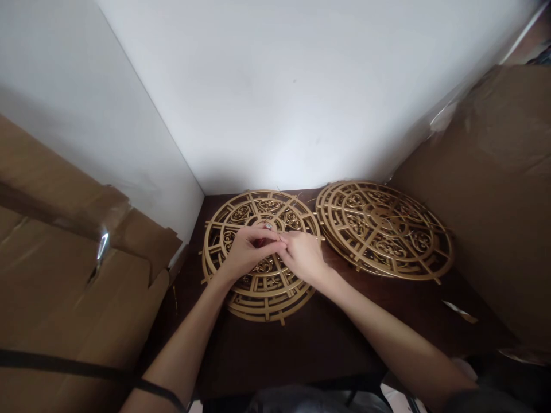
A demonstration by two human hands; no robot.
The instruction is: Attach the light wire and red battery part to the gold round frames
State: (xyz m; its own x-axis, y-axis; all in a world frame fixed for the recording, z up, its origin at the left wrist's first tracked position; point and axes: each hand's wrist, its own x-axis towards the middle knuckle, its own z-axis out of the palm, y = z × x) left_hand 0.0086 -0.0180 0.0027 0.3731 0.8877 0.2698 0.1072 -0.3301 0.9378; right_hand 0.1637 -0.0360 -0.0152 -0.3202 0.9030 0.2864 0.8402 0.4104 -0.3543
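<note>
Gold disc stack [262, 298], both hands pinching centre

Two round grilles, near one [262, 255] and far one [383, 229]: gold, openwork scrolls and concentric rings. Table [301, 344]: dark brown. Cardboard [64, 287]: tan. Wall [279, 86]: white.

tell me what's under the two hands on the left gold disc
Under the left hand and right hand lies the left gold disc, itself on the dark table. A small silvery bit shows; the disc's centre is covered.
</note>
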